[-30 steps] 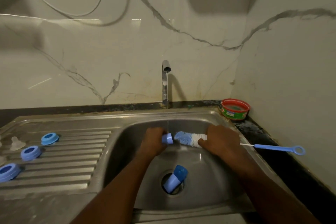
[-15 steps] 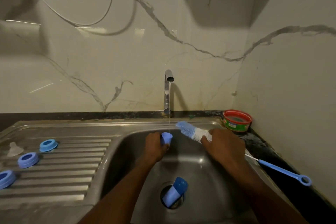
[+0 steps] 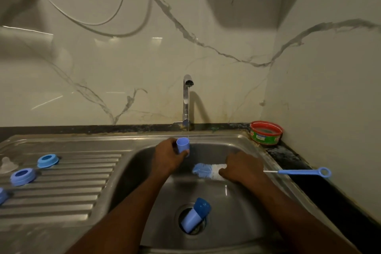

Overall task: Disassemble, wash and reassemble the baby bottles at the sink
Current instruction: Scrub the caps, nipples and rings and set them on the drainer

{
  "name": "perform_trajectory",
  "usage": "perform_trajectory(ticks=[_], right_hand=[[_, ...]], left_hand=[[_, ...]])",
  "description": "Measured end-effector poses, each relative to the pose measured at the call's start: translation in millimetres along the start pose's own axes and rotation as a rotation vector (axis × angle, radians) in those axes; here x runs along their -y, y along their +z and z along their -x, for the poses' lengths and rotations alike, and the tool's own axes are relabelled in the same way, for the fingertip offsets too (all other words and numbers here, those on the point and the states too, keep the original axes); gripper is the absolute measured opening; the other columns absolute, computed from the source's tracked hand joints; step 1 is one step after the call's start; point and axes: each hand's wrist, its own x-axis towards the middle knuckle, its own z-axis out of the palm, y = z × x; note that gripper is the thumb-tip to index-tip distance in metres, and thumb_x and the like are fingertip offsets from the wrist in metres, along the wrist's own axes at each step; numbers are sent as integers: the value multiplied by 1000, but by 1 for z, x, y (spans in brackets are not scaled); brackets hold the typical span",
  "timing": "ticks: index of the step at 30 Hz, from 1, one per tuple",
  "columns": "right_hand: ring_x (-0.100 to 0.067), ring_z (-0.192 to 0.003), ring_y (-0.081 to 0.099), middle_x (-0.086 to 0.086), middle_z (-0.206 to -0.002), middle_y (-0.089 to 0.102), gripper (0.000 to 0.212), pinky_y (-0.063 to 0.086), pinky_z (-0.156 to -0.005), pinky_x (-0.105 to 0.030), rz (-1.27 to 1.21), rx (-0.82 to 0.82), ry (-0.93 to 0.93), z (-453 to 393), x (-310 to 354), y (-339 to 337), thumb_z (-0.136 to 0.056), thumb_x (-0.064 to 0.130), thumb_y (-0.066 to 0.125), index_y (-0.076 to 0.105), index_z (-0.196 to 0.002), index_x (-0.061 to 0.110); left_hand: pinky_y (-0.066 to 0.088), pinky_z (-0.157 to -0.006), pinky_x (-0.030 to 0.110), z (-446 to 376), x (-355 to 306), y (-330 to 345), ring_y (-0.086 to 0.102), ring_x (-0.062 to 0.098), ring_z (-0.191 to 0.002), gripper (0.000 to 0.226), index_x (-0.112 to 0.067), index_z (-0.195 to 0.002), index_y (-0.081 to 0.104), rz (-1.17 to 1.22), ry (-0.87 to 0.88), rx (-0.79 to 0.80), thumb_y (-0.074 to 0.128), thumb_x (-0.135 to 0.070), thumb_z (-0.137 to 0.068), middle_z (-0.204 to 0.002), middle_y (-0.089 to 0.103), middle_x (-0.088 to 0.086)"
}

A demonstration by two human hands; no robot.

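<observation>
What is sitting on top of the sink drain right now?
A light blue cup lies tilted across the drain, with a darker blue cap at its upper end. It covers most of the drain, so whatever is beneath it cannot be seen.

Dim, warm light; glare streaks on wall; edges bowed.

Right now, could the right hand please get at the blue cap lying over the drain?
Probably not yet: the right hand grips the bottle brush. The path down to the cap looks unobstructed once the brush is released.
</observation>
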Motion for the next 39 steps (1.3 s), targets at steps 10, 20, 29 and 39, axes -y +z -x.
perform_trajectory(ticks=[10,20,29,39], right_hand=[[-13,-91,52,3,-112,61,37,40,-77,-29,-64,67,-16,1,4,7,-90,42,65,61,-123,24],[-14,-92,59,2,-103,61,36,44,-76,-30,-29,171,-35,1,3,2,-90,46,63,65,-118,23],[-14,-90,63,1,-105,70,35,47,-74,-30,-28,227,-36,0,3,2,-89,46,63,70,-113,21],[-15,-94,59,2,-104,62,35,47,-79,-30,-33,187,-51,0,2,5,-90,45,63,66,-117,23]], left_hand=[[46,-83,21,5,-8,3,61,4,-95,48,-22,-124,62,-14,74,18,78,-45,-85,-113,68,-5],[46,-86,23,7,-11,2,61,5,-100,47,-26,-124,62,-6,80,-47,77,-48,-85,-113,68,-9],[48,-84,23,11,-23,-3,60,4,-97,50,-25,-124,63,2,131,-88,75,-54,-84,-112,68,-10],[40,-86,23,16,-27,-5,58,5,-102,47,-27,-126,61,-129,65,-78,71,-54,-88,-118,67,-6]])
